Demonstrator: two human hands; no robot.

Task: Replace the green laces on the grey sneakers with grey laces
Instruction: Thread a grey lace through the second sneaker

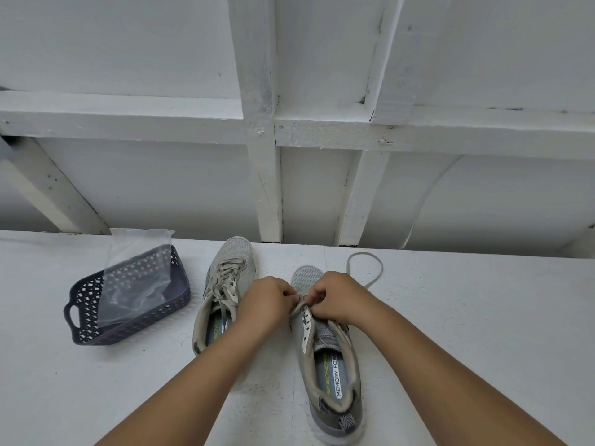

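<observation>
Together, left hand and right hand — fingers curled — pinch the grey lace over the right sneaker.

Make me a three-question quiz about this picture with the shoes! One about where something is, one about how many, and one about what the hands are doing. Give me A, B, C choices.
1. Where is the clear plastic bag?
A. In the dark basket
B. Inside a sneaker
C. Under the hands

2. How many sneakers are on the white surface?
A. One
B. Two
C. Three

3. What are the two hands doing?
A. Lying flat on the surface
B. Lifting the basket
C. Pinching a lace at the right sneaker

Answers:
1. A: the plastic bag stands in the basket.
2. B: a left sneaker and a right sneaker.
3. C: the left hand and right hand meet over the lace at its eyelets.
</observation>
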